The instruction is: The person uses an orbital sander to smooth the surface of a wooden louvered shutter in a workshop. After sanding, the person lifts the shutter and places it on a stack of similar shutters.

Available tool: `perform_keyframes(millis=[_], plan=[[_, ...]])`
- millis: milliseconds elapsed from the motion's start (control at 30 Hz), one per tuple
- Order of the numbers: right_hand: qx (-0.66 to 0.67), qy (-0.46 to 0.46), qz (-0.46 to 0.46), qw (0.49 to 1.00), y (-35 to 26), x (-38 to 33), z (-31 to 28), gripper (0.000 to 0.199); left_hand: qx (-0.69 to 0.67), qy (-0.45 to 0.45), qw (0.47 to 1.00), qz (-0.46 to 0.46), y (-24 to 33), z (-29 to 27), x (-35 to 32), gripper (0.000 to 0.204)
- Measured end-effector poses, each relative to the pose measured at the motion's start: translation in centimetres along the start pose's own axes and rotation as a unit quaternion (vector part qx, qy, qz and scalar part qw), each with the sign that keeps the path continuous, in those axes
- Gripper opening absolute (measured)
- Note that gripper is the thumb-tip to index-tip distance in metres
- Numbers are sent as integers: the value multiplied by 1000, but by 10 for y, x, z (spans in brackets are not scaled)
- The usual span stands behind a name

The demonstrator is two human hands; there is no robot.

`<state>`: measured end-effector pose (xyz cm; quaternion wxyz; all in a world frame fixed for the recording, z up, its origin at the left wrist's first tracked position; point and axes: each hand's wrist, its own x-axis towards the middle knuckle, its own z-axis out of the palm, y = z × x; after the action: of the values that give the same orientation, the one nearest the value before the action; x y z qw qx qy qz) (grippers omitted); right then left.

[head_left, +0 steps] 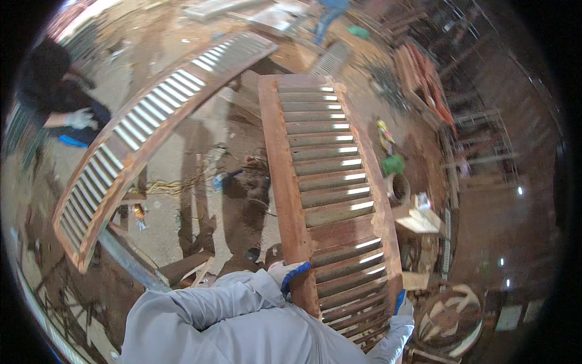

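Grey sleeves fill the lower centre of the frame; the left hand (pixel 290 274), gloved, wraps around the left rail of a brown louvred shutter (pixel 327 194) and the right hand (pixel 401 306) clasps its right rail. Carrying appears to be the step in hand, calling for steady, level grips. A second shutter (pixel 145 133) stands at left, beside a crouching person (pixel 57 97). No containers show clearly.

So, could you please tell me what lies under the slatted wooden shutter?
Through the shutter slats, only bright floor glints show. Beside it: cables and scraps. Anything directly beneath is covered.
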<state>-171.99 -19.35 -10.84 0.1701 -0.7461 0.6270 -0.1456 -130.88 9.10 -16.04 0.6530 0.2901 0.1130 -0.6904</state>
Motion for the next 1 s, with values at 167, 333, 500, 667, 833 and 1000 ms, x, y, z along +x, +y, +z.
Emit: perform_keyframes(millis=[167, 333, 500, 667, 833, 1000], plan=[[-41, -119, -116, 985, -122, 48, -5, 49, -47, 65, 995, 60, 8, 20, -70, 40], [28, -182, -207, 961, -181, 80, 11, 46, 506, 76, 664, 546, -59, -67, -69, 61], [-56, -171, -332, 926, -283, 73, 15, 49, 438, 145, 761, 456, -62, -42, -137, 54], [-64, -206, -456, 863, -391, 44, 25, 48, 323, 167, 780, 510, -78, -57, -161, 44], [-138, -251, -536, 794, -481, 41, 62, 50, -44, 8, 849, 527, -102, -102, -115, 43], [-188, -304, -561, 747, -562, -2, 105, 52, -339, -22, 860, 381, -108, -130, -116, 40]])
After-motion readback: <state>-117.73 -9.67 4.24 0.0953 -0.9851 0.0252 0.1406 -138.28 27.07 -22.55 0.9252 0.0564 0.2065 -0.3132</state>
